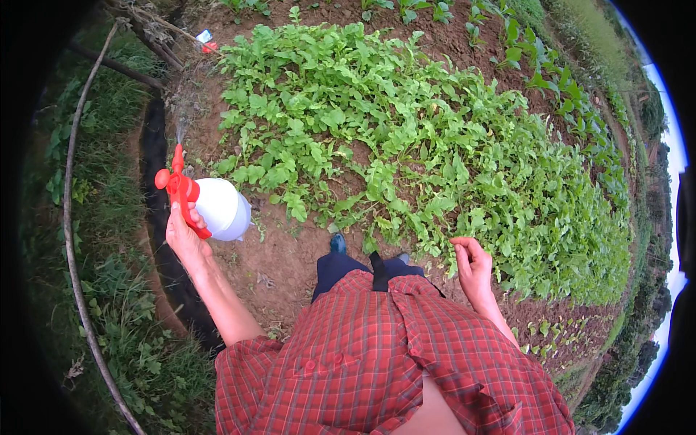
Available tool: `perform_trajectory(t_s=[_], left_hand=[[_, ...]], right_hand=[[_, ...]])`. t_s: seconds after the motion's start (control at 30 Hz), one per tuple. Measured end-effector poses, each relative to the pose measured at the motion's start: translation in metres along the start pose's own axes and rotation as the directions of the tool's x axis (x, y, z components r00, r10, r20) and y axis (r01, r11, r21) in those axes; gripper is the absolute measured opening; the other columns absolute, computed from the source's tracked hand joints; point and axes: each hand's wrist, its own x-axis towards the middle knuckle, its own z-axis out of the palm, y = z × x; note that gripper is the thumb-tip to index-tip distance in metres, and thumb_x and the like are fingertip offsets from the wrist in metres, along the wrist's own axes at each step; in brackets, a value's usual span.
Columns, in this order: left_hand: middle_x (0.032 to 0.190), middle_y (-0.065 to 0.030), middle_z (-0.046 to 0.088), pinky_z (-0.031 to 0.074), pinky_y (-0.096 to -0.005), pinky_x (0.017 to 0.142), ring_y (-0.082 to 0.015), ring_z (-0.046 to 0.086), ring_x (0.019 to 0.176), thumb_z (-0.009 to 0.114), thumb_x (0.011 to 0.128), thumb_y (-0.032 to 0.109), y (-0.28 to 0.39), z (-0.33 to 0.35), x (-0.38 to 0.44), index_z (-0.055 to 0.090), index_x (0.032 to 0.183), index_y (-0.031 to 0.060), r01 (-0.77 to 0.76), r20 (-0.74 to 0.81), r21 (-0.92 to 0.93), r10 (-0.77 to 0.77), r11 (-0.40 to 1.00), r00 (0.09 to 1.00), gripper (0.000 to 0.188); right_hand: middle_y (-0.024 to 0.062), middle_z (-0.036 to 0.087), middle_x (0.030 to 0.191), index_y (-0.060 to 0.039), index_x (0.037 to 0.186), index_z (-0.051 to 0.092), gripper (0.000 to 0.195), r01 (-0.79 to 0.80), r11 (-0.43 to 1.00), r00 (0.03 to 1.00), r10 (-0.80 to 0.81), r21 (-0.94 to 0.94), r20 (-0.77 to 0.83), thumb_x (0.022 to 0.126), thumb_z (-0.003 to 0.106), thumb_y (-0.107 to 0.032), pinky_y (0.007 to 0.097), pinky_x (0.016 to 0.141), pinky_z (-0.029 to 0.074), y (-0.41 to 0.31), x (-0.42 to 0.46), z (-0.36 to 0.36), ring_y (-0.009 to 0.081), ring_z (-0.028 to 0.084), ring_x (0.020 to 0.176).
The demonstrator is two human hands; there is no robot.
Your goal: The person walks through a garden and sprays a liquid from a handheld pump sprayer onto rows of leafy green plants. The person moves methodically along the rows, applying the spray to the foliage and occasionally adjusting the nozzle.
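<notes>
My left hand (186, 235) grips the red handle of a hand-held pressure sprayer (222, 209) with a white plastic bottle. The sprayer lies tilted in my grasp, its bottle to the right. From its red nozzle (178, 158) a fine jet of liquid (181, 129) comes out, away from me. My right hand (474, 267) hovers near the front edge of a bed of leafy green plants (348, 125). Its fingers are curled, thumb close to the index finger, with nothing visible between them. Whether a fingertip touches a leaf is unclear.
A dark narrow channel (163, 261) runs along the left, beside grass. A bent wooden pole (69, 190) arches there. Bare soil (266, 261) lies around my boots (337, 243). A small red-and-white object (206, 42) rests on the ground ahead. Larger leafy plants (565, 87) grow at the right.
</notes>
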Motion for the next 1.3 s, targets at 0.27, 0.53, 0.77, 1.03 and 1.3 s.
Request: perform_trajectory(t_s=[0.27, 0.53, 0.77, 1.03, 1.3], left_hand=[[0.057, -0.0008, 0.054, 0.037, -0.0223, 0.039, -0.0084, 0.046, 0.043, 0.057, 0.100, 0.028, -0.037, -0.003, 0.026, 0.061, 0.082, 0.0020, 0.129, 0.063, 0.059, -0.132, 0.990, 0.989, 0.032], [0.058, -0.0011, 0.055, 0.038, -0.0229, 0.040, -0.0090, 0.046, 0.043, 0.058, 0.100, 0.029, -0.023, 0.048, 0.046, 0.061, 0.084, 0.0015, 0.139, 0.149, -0.033, -0.133, 0.990, 0.980, 0.032], [0.058, 0.0001, 0.053, 0.036, -0.0216, 0.041, -0.0064, 0.045, 0.044, 0.057, 0.100, 0.029, -0.014, 0.104, 0.063, 0.062, 0.082, 0.0016, 0.069, 0.355, 0.058, -0.085, 0.996, 0.931, 0.033], [0.056, -0.0012, 0.052, 0.037, -0.0233, 0.039, -0.0094, 0.045, 0.042, 0.057, 0.100, 0.029, -0.040, 0.132, 0.040, 0.060, 0.081, 0.0009, 0.221, 0.423, 0.115, -0.249, 0.968, 0.871, 0.034], [0.057, -0.0003, 0.054, 0.037, -0.0223, 0.038, -0.0078, 0.046, 0.042, 0.057, 0.100, 0.028, -0.060, 0.154, 0.002, 0.061, 0.082, 0.0020, 0.245, 0.534, 0.201, -0.316, 0.948, 0.784, 0.032]], right_hand=[[-0.0043, 0.046, 0.058, -0.0033, 0.102, 0.068, 0.010, 0.016, 0.999, 0.991, -0.022, -0.047, -0.129, 0.095, 0.060, -0.006, 0.0229, 0.048, 0.032, -0.009, -0.007, 0.006, 0.0043, 0.039, 0.052], [-0.0053, 0.044, 0.058, -0.0033, 0.100, 0.067, 0.009, -0.013, 1.000, 0.967, 0.006, -0.028, -0.255, 0.095, 0.060, -0.006, 0.0227, 0.048, 0.030, -0.007, -0.020, 0.004, 0.0037, 0.037, 0.053], [-0.0049, 0.044, 0.059, -0.0025, 0.101, 0.068, 0.010, -0.059, 0.998, 0.949, 0.067, 0.036, -0.307, 0.095, 0.060, -0.005, 0.0222, 0.049, 0.030, -0.010, -0.029, 0.009, 0.0034, 0.037, 0.054], [-0.0040, 0.045, 0.059, -0.0021, 0.100, 0.067, 0.010, -0.115, 0.993, 0.939, 0.111, 0.006, -0.324, 0.095, 0.060, -0.005, 0.0233, 0.049, 0.032, -0.018, -0.034, 0.009, 0.0043, 0.038, 0.054], [-0.0017, 0.049, 0.059, -0.0020, 0.102, 0.068, 0.011, -0.108, 0.994, 0.938, 0.100, -0.007, -0.332, 0.094, 0.060, -0.006, 0.0248, 0.050, 0.034, -0.016, -0.037, 0.007, 0.0059, 0.042, 0.053]])
